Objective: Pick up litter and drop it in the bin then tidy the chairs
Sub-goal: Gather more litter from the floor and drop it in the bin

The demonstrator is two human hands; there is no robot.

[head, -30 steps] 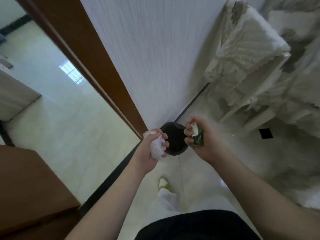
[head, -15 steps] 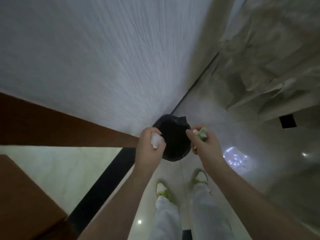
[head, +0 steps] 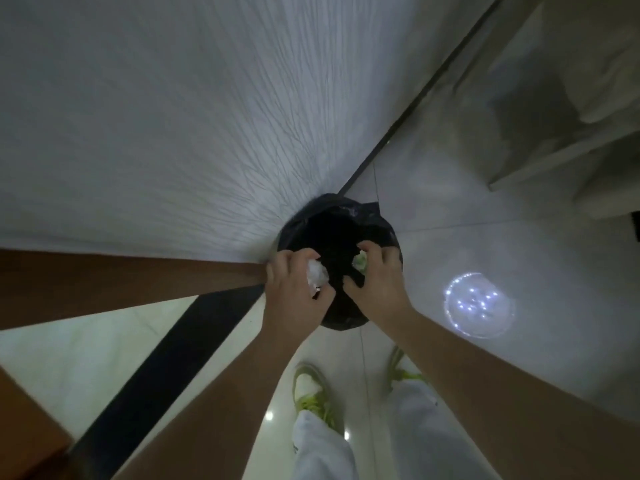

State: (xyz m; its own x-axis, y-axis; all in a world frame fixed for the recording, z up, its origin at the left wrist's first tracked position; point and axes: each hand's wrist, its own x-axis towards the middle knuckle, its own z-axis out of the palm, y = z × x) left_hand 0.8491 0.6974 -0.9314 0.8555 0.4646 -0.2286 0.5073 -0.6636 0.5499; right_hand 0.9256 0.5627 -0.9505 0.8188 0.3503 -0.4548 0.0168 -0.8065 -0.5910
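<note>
Dim, cool-toned exposure. Strong wide-angle distortion: wall [head: 156, 116] texture lines radiate outward from the area just above the fingers [head: 301, 256], and straight edges bow toward the frame borders. Bin [head: 337, 233] interior between the fingers: near-black, no detail. Bright ring of point reflections [head: 479, 304] on the glossy floor [head: 519, 271], right of the fingers; smaller glare spot [head: 269, 415] below them. Furniture at upper right soft and shadowed. Brighter floor patch lower left.

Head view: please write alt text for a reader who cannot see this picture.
Seen from above, two bare hands hold litter over a bin lined with a black bag: the left hand grips white crumpled paper, the right hand a pale green scrap. The bin stands on a tiled floor against a white wall.
</note>
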